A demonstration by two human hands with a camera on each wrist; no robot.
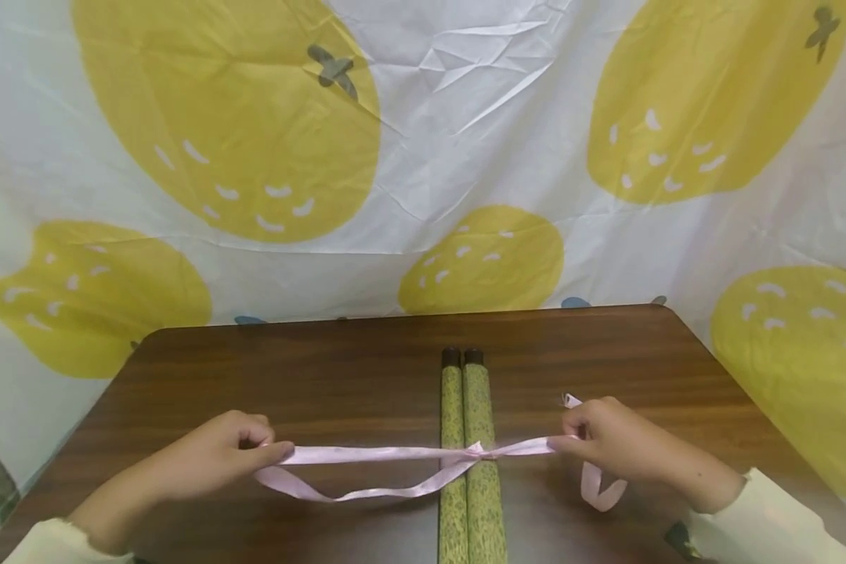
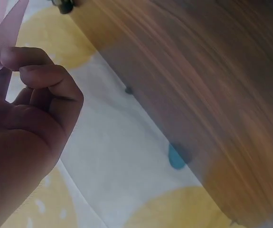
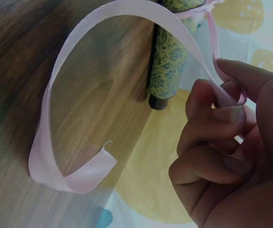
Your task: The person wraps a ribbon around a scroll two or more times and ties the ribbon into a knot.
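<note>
Two long green patterned rolls with dark end caps, perhaps scrolls, lie side by side on the table. A pink ribbon crosses them and is knotted over the right-hand roll. To the left of the rolls, my left hand pinches one length of ribbon between thumb and fingers, and a slack loop droops below it. My right hand grips the other length on the right side. From that hand a loose tail curls down, its frayed end showing in the right wrist view. Both lengths near the knot look stretched out.
A brown wood-grain table lies beneath everything. Behind it and at both sides hangs a white cloth printed with large yellow lemons. The table's far edge meets this cloth.
</note>
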